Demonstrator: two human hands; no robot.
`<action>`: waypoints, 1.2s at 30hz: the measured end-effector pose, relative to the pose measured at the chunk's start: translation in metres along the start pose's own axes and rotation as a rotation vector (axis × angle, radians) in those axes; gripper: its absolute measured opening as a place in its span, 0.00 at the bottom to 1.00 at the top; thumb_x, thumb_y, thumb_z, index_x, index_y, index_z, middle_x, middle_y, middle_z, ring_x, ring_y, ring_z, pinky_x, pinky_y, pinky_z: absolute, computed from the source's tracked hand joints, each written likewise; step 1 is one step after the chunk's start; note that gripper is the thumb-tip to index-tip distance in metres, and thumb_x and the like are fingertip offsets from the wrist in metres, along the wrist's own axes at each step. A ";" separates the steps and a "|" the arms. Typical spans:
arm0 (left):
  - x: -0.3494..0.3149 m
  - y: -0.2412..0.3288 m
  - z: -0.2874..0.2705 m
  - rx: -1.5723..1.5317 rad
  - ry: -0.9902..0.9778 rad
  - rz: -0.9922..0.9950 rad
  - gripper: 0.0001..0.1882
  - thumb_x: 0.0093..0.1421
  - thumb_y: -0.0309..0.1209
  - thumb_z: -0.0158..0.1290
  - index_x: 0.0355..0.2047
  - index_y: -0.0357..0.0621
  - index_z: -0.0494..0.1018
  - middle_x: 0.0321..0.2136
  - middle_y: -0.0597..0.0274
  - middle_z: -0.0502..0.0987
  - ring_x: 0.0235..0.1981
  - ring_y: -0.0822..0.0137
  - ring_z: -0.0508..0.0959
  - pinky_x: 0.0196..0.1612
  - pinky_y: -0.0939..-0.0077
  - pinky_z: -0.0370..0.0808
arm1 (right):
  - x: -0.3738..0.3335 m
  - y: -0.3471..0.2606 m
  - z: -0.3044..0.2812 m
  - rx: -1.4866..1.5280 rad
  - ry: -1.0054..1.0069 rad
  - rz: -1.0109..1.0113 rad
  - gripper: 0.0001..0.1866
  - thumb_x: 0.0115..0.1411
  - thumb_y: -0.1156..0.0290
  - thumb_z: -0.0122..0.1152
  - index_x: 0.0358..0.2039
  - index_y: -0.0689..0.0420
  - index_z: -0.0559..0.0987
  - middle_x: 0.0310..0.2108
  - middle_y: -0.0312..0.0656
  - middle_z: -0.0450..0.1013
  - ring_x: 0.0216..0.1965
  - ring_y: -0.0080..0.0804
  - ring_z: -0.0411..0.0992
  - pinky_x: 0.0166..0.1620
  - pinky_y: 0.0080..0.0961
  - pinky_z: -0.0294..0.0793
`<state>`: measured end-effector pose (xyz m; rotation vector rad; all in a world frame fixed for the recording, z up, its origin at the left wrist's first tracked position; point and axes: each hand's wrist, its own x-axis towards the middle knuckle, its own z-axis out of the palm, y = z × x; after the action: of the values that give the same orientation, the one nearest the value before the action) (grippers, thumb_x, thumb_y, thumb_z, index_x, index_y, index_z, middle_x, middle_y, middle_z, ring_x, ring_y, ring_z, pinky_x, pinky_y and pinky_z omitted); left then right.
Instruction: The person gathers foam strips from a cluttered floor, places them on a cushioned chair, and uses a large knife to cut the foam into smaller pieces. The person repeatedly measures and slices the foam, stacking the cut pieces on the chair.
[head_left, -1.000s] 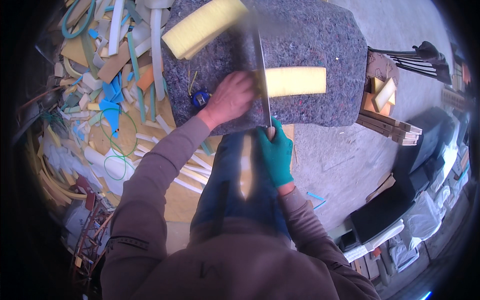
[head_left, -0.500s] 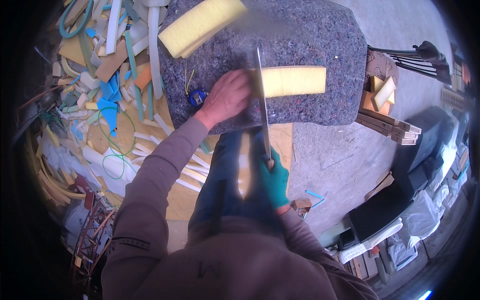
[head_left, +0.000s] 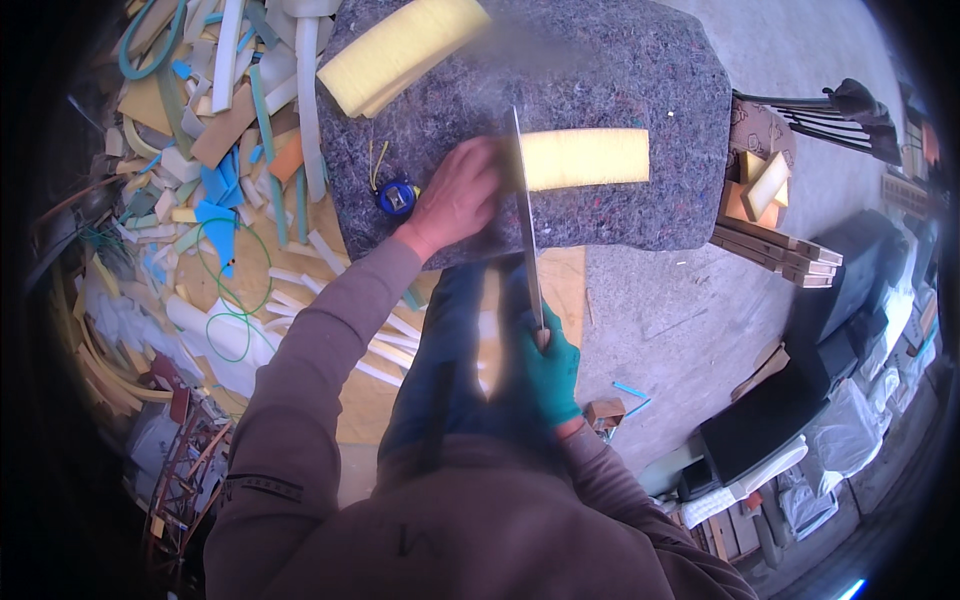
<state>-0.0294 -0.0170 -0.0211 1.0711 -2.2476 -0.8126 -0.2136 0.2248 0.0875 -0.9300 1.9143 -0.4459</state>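
Observation:
My right hand, in a green glove, is closed round the wooden handle of a long-bladed knife. The blade points away from me and crosses the left part of a yellow foam piece lying on a grey felt-covered surface. Just left of the blade, my bare left hand grips the foam's left end; a blurred dark patch partly hides its fingertips. A blue tape measure lies beside that hand. Farther off at the upper left rests a larger yellow foam block.
Foam offcuts in several colours are heaped on the left, with a thin green cord loop over them. To the right are stacked wooden strips, small foam pieces and a black panel. A small box sits near my right forearm.
My right hand and the knife have moved slightly toward me, the blade still at the same place across the foam. My left hand and the foam have barely shifted.

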 end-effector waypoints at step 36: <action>-0.007 -0.005 0.013 -0.032 0.023 -0.058 0.27 0.49 0.20 0.64 0.52 0.37 0.74 0.61 0.46 0.71 0.67 0.40 0.68 0.71 0.50 0.70 | -0.003 0.017 0.002 -0.023 -0.026 0.109 0.27 0.68 0.69 0.68 0.68 0.51 0.79 0.24 0.44 0.73 0.24 0.25 0.68 0.31 0.34 0.72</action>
<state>-0.0313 -0.0099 -0.0347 1.1292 -2.1859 -0.8527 -0.2181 0.2382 0.0773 -0.8380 1.9396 -0.3466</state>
